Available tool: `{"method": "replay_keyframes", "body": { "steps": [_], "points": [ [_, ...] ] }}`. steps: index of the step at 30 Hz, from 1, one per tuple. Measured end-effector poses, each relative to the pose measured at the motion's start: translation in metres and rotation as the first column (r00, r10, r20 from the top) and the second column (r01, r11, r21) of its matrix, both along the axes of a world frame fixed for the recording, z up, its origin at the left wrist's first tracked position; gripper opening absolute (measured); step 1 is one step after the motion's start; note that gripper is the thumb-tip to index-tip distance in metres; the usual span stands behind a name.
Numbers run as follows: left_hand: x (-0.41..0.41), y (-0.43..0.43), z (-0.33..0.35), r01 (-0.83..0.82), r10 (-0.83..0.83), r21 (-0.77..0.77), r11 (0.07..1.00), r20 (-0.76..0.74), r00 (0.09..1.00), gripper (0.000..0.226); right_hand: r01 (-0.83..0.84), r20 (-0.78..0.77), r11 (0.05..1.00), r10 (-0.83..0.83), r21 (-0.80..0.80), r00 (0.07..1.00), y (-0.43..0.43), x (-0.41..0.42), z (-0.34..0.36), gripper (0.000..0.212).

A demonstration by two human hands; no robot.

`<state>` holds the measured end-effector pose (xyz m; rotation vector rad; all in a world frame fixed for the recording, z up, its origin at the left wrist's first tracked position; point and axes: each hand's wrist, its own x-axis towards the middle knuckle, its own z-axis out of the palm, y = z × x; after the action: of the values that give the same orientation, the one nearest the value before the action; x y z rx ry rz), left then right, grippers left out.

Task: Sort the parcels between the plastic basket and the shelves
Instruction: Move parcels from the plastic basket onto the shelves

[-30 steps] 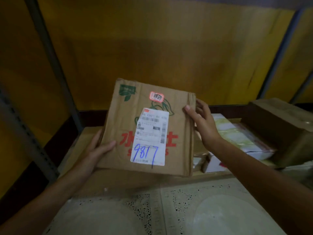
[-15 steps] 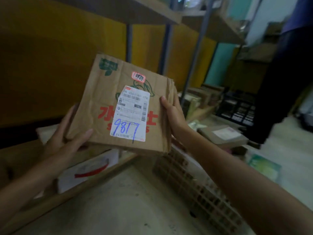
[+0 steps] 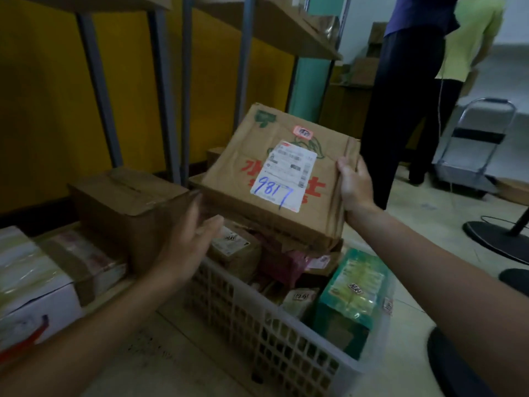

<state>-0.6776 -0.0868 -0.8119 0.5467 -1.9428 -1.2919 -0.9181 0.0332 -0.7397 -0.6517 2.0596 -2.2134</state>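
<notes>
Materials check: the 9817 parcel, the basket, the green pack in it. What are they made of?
9817 parcel: brown cardboard, matte, with creased edges and a paper label stuck on.
Basket: looks like white moulded plastic, with lattice walls and a slight sheen.
Green pack: probably plastic film wrap, given the glossy highlights; contents unclear.

Basket [image 3: 272, 348] is packed to the rim, green box [image 3: 355, 293] upright at its right side, and the held parcel [image 3: 274, 179] hangs right over the pile, so no straight way in from above. Left of it, brown carton [image 3: 128, 204] and taped white box [image 3: 37, 285] sit side by side, grey uprights [image 3: 97, 81] behind; open air above the carton up to the upper shelf board [image 3: 286, 27]. Right side: standing person [image 3: 400, 110] and fan base [image 3: 498, 239]
</notes>
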Motion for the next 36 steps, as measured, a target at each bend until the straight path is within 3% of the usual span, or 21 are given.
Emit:
{"method": "replay_keyframes", "body": {
  "steps": [3,6,8,10,12,15,18,21,25,29,36],
  "points": [
    [-0.026,0.002,-0.034,-0.031,0.106,-0.325,0.945,0.215,0.971,0.047,0.115,0.108,0.992,-0.12,0.045,0.987,-0.008,-0.03,-0.012,0.053],
    [-0.033,0.008,-0.068,0.243,0.007,-0.585,0.774,0.392,0.92,0.032,0.14,0.219,0.987,-0.155,0.08,0.963,-0.028,-0.04,-0.026,0.058],
    [-0.044,0.016,-0.085,0.447,-0.037,-0.665,0.598,0.535,0.844,0.038,0.166,0.297,0.978,-0.196,0.126,0.934,-0.043,-0.045,-0.032,0.059],
    [-0.058,0.017,-0.096,0.542,-0.027,-0.648,0.534,0.628,0.778,0.046,0.155,0.317,0.967,-0.214,0.2,0.924,-0.056,-0.051,-0.036,0.061],
    [-0.064,0.01,-0.109,0.563,0.014,-0.619,0.548,0.679,0.734,0.05,0.083,0.206,0.928,-0.167,0.362,0.964,-0.068,-0.055,-0.042,0.067],
    [-0.057,-0.001,-0.134,0.546,0.056,-0.573,0.612,0.719,0.692,0.048,0.13,-0.032,0.764,-0.142,0.632,0.989,-0.077,-0.051,-0.063,0.07],
    [-0.058,-0.001,-0.143,0.54,0.036,-0.534,0.65,0.732,0.68,0.048,0.202,-0.209,0.701,-0.077,0.684,0.975,-0.081,-0.047,-0.074,0.049],
    [-0.064,-0.003,-0.14,0.566,-0.002,-0.504,0.652,0.746,0.666,0.049,0.246,-0.245,0.664,-0.097,0.706,0.965,-0.087,-0.049,-0.072,0.041],
    [-0.06,-0.005,-0.139,0.562,-0.034,-0.485,0.67,0.737,0.675,0.051,0.299,-0.323,0.669,-0.092,0.68,0.942,-0.09,-0.045,-0.072,0.044],
    [-0.053,-0.014,-0.133,0.482,-0.034,-0.495,0.723,0.67,0.741,0.049,0.395,-0.557,0.705,-0.001,0.589,0.831,-0.089,-0.036,-0.066,0.05],
    [-0.008,-0.038,-0.09,0.224,0.127,-0.553,0.803,0.525,0.842,0.047,0.182,-0.656,0.798,0.316,0.575,0.686,-0.115,0.037,-0.047,0.062]
  ]
}}
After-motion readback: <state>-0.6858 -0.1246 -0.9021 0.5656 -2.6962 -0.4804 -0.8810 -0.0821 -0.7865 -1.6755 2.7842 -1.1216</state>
